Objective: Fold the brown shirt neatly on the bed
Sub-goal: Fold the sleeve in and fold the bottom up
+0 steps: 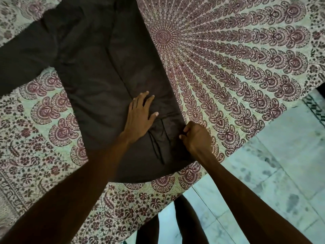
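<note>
Brown shirt pinned and tugged at the bed's near edge

The brown shirt (98, 88) lay flat on the patterned bedspread (237, 64); the left hand (139, 117), fingers spread, pressed it down, seemingly as an anchor, while the right hand (197, 136) pinched its edge.

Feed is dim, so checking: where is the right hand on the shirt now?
In the head view, the right hand pinches the brown shirt at its right edge near the bed's corner, just right of the flat left hand.
</note>
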